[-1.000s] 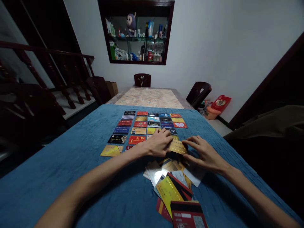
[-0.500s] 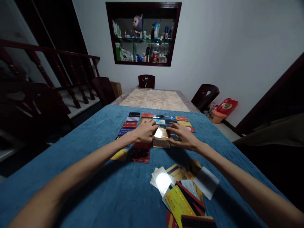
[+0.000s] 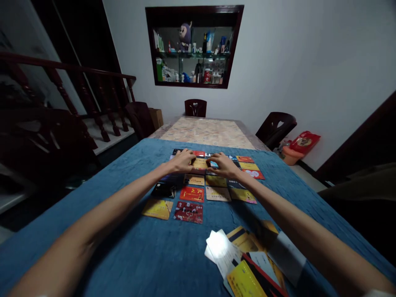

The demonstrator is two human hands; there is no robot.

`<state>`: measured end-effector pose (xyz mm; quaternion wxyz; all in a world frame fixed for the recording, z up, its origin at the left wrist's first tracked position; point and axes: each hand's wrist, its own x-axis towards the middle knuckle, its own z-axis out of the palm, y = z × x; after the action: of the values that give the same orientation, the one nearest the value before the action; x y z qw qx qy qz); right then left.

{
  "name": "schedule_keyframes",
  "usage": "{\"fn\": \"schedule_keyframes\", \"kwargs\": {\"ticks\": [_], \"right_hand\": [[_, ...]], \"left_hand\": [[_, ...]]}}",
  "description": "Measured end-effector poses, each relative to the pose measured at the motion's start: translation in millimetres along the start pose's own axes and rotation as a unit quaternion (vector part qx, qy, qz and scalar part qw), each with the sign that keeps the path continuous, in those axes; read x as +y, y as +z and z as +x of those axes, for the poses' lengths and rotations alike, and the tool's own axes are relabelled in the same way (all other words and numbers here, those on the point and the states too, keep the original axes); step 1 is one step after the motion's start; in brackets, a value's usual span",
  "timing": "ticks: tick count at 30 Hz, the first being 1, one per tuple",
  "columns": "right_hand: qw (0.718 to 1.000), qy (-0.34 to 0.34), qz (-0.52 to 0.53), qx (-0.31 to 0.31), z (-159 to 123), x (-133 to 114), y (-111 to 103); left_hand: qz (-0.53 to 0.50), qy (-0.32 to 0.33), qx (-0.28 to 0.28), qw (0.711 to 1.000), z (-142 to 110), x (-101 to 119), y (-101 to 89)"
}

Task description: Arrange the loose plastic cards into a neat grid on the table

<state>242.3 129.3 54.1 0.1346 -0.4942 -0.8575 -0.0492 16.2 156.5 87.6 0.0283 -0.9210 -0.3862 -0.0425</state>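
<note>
My left hand (image 3: 183,161) rests over the left side of the card rows, its fingers curled at the left edge of a yellow card (image 3: 199,163). Against that card's right edge are the thumb and forefinger of my right hand (image 3: 225,166), bent in a C with a light blue card (image 3: 213,163) showing between them. Closer to me lie a gold card (image 3: 215,181), a beige card (image 3: 218,194), an orange-red card (image 3: 192,194) and a dark red card (image 3: 188,212). My left hand and forearm hide some cards on the left.
A loose, overlapping heap of cards (image 3: 246,280) lies near my right forearm, with white cards (image 3: 221,247) catching a bright glare. Blue cloth (image 3: 130,247) covers the near table. Chairs (image 3: 195,108) stand around the far end, below a wall shelf (image 3: 193,53).
Both hands have moved away from me, from the gold card near the front rows to the yellow card farther back. The gold and beige cards now lie uncovered. The view has shifted slightly.
</note>
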Motion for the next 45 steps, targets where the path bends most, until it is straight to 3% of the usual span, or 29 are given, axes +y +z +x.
{"fn": "schedule_keyframes", "kwargs": {"ticks": [8,16,33,45], "right_hand": [[1.000,0.016,-0.010,-0.020,38,17,24],[0.998,0.042,-0.025,-0.045,56,26,41],[0.994,0.053,-0.040,-0.084,68,30,54],[0.994,0.027,-0.054,-0.094,66,26,49]], "left_hand": [[-0.003,-0.037,-0.013,0.999,28,-27,16.9],[-0.006,-0.052,-0.034,0.998,49,-41,34.4],[-0.016,-0.063,-0.073,0.995,59,-45,44.5],[-0.020,-0.057,-0.073,0.996,62,-47,47.0]]}}
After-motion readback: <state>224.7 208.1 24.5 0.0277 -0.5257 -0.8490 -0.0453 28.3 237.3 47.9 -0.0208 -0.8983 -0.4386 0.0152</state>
